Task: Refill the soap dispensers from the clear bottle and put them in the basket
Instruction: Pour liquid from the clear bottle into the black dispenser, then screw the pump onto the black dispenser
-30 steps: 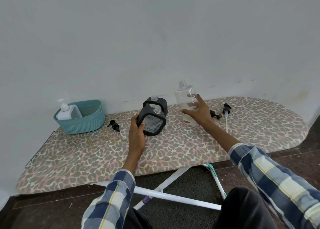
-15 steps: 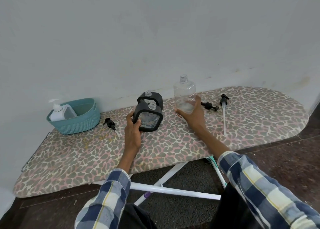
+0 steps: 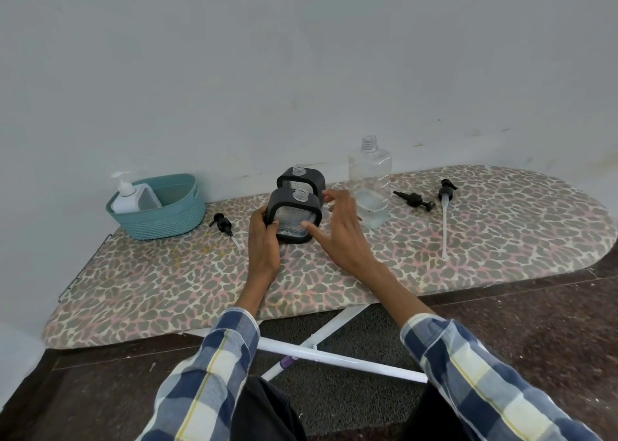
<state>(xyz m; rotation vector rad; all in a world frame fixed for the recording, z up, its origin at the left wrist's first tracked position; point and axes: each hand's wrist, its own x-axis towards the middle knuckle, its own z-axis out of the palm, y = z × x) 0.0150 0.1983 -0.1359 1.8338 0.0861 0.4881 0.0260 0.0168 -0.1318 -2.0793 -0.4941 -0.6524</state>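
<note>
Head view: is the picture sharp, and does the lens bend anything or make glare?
Head view: lighting soft and even, shadows faint; the wide lens bows the ironing board edge; both hands, left and right, look sharp; a small highlight lies on the white board leg; the clear bottle shows no strong glare.

Behind the near dispenser (image 3: 294, 215), at its 12 o'clock, second dispenser (image 3: 302, 181) half hidden. White pump bottle (image 3: 128, 197) sunk below basket (image 3: 157, 218) rim. Right hand (image 3: 341, 231) fingertips blurred; contact with near dispenser unclear.
</note>
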